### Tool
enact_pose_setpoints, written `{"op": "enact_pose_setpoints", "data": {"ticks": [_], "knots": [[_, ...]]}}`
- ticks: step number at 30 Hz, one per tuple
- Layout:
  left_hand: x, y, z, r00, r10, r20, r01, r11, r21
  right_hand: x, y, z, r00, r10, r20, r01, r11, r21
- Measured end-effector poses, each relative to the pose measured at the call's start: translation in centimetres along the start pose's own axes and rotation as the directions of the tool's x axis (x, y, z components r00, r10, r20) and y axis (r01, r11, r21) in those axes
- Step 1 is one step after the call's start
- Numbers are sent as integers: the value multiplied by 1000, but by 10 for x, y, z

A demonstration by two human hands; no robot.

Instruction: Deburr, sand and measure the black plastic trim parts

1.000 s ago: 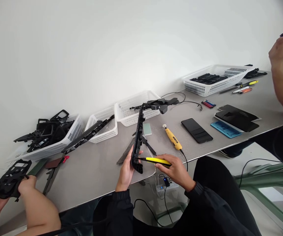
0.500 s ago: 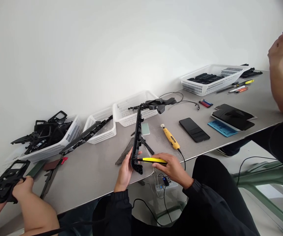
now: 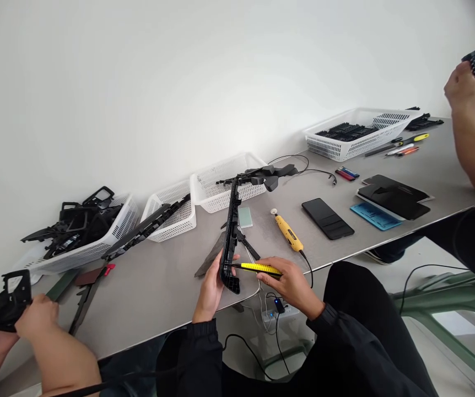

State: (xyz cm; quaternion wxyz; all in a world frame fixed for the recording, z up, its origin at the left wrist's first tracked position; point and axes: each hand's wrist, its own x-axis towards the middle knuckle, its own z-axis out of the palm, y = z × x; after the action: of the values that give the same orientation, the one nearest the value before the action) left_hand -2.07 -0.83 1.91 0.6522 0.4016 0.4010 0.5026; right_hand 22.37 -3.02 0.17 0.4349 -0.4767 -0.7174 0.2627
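My left hand (image 3: 209, 291) is closed round the lower end of a long black plastic trim part (image 3: 231, 231), which stands tilted over the table's front edge. In my right hand (image 3: 291, 281) is a yellow-and-black handled tool (image 3: 258, 268), perhaps a craft knife. Its thin tip meets the trim part's inner side near the lower end; the exact contact is too small to make out. Behind the part lie a dark grey cloth-like piece (image 3: 211, 256) and a pale green block (image 3: 244, 216). A yellow rotary tool (image 3: 289, 232) rests to the right.
White baskets (image 3: 171, 230) line the wall, several holding black parts. A black phone (image 3: 327, 219), a blue tray (image 3: 374, 216) and dark flat panels (image 3: 394, 197) lie rightward. Co-workers' hands hold black parts at far left (image 3: 38, 317) and far right (image 3: 463, 85). Cables hang below the table edge.
My hands, the trim part and the tool stay nearly in place; the tool tip has shifted very slightly. The left co-worker has turned their black part, and the right co-worker's part has also turned.
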Motion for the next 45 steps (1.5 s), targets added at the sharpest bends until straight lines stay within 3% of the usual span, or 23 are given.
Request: {"op": "enact_pose_setpoints", "data": {"ticks": [37,45], "knots": [[-1,2,-2,998,-11,67,4,994,105,-2,1,2,998,-62,-20,61,998,-24],[-3,4,0,995,9,104,-28,983,180,-3,4,6,998,-18,-57,17,1000,-11]]}}
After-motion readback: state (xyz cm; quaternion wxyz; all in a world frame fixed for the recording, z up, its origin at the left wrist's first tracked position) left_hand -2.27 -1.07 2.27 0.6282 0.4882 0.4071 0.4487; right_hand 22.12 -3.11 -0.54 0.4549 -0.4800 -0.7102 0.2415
